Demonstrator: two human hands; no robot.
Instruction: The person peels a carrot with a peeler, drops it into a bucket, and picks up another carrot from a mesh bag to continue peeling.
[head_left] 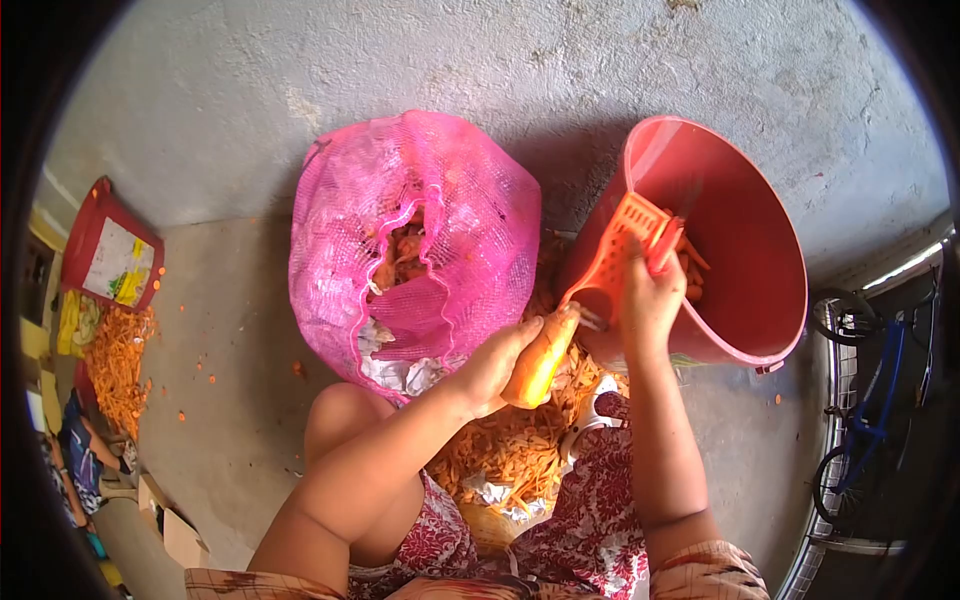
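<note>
My left hand [488, 372] is wrapped round the thick end of a carrot [543, 362], its bright yellow-orange side turned up. Held in my right hand [650, 305] is an orange plastic tool [636, 218] with rows of small holes; its lower end reaches down to the carrot's tip. I cannot tell what kind of tool it is. Just behind that hand stands a tall red bucket [745, 200] with carrots [692, 265] low inside. To the left, a pink mesh sack [470, 190] gapes open, with carrots [405, 250] showing within.
Orange peelings [510, 440] are heaped between my legs, with white paper scraps among them. At far left lie a tipped red bucket [105, 245] and another orange heap [120, 365], near a seated person [85, 450]. A blue bicycle [868, 420] stands at right.
</note>
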